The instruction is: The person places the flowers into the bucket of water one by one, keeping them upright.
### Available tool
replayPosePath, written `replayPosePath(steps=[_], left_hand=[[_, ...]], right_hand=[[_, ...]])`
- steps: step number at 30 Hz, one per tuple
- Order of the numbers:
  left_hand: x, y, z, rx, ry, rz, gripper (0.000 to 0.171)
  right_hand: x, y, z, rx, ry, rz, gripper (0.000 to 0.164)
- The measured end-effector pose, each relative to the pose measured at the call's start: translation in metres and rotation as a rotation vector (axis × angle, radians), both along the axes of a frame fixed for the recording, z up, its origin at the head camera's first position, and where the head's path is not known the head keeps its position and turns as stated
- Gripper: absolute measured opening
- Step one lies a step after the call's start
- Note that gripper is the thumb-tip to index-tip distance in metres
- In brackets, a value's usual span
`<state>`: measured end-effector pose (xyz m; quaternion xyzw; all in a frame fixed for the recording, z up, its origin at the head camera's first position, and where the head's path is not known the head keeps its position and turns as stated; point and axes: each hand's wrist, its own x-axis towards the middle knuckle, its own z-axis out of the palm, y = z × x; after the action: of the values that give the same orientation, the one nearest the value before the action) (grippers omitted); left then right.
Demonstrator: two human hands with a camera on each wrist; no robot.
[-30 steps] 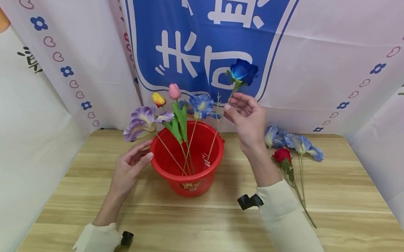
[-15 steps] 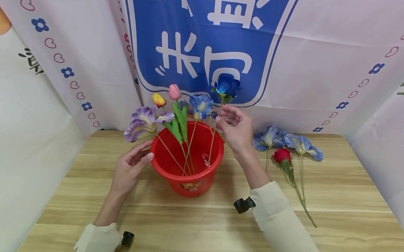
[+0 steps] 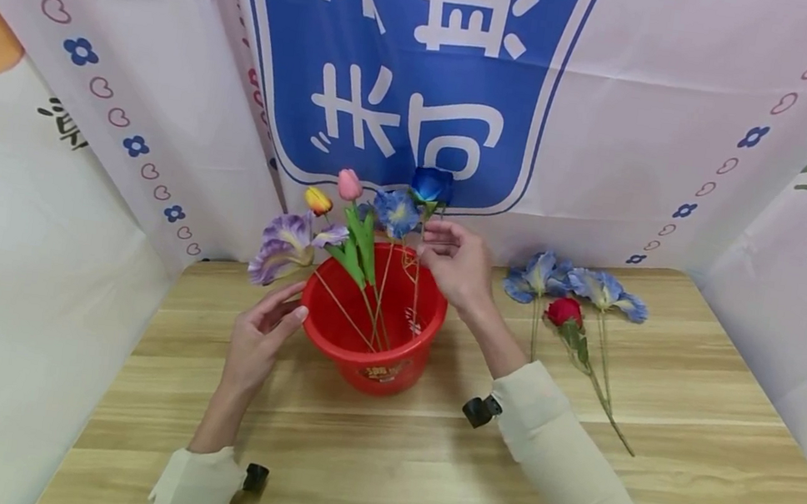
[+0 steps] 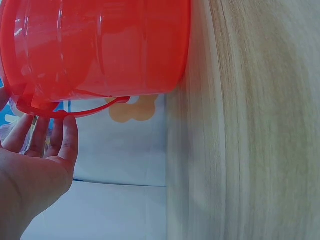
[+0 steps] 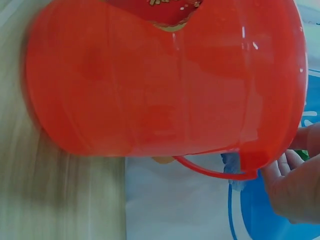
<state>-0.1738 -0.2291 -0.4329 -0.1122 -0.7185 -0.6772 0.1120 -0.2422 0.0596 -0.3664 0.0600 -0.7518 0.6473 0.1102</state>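
Note:
In the head view a red bucket (image 3: 368, 357) stands on the table. In it lean a purple iris (image 3: 287, 246), a yellow tulip (image 3: 317, 200), a pink tulip (image 3: 349, 185) and a blue iris (image 3: 396, 214), all artificial-looking. My right hand (image 3: 458, 267) pinches the stem of a blue rose (image 3: 432, 186) above the bucket's right rim; its stem reaches down inside. My left hand (image 3: 263, 336) touches the bucket's left side. In the left wrist view, its fairly straight fingers (image 4: 70, 135) rest against the folded-down bucket handle (image 4: 95, 109).
Right of the bucket lie two blue irises (image 3: 599, 289) and a red rose (image 3: 564, 311) on the wooden table (image 3: 377, 467). Behind hangs a white cloth (image 3: 628, 145) with a blue printed sign (image 3: 397, 58).
My right hand has moved left and down with the blue rose, bringing its bloom beside the blue iris in the bucket. The left hand stays at the bucket's side.

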Motion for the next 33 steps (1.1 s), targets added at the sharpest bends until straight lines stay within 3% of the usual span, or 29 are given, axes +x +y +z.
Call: replayPosePath(steps=[13, 18, 33], left_hand=[[-0.001, 0.0, 0.002, -0.007, 0.008, -0.012, 0.042], [0.0, -0.001, 0.003, -0.012, 0.002, -0.01, 0.042], [0.0, -0.002, 0.001, -0.013, -0.004, 0.003, 0.04]], right_hand=[[0.013, 0.01, 0.007, 0.154, 0.003, 0.047, 0.031], [0.02, 0.018, 0.007, 0.122, -0.011, 0.072, 0.032], [0.04, 0.073, -0.006, 0.042, -0.045, 0.007, 0.035]])
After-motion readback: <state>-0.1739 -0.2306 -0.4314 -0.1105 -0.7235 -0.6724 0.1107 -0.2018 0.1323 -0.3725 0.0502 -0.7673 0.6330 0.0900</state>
